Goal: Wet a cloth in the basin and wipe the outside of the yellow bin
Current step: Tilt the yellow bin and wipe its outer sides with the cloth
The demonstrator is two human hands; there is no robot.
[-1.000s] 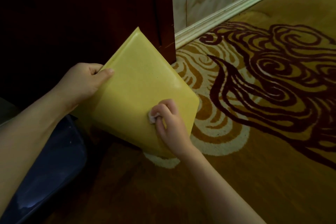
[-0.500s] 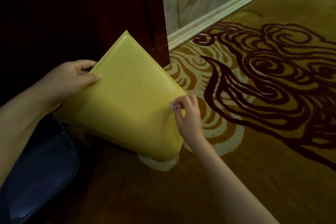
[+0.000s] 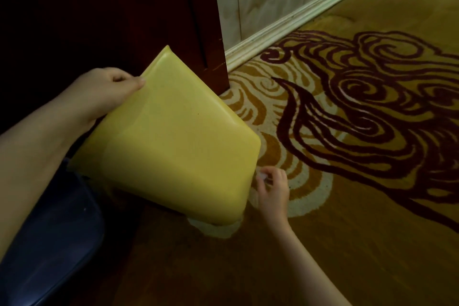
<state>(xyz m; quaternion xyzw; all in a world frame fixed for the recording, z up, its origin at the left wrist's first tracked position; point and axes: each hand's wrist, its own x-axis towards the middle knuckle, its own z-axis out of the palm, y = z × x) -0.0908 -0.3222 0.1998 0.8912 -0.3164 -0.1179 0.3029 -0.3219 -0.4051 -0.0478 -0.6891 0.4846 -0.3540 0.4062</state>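
The yellow bin [image 3: 171,146] is tipped over on the carpet, its broad side facing up and its lower corner resting on the floor. My left hand [image 3: 106,92] grips its upper left edge, thumb on the outside. My right hand [image 3: 270,189] is at the bin's right side, low down, pinching a small pale cloth [image 3: 262,176] against or just beside that side wall. Most of the cloth is hidden in my fingers. The dark blue basin [image 3: 49,238] sits on the floor at the lower left, partly under the bin and my left forearm.
A dark red wooden door or cabinet [image 3: 139,20] stands right behind the bin. A pale wall with a cream skirting board [image 3: 298,17] runs off to the upper right. The floor is a gold carpet with maroon swirls [image 3: 360,107].
My right hand with the cloth has slid from the bin's upper face across its right edge and down the right side. The left hand keeps its grip on the edge.
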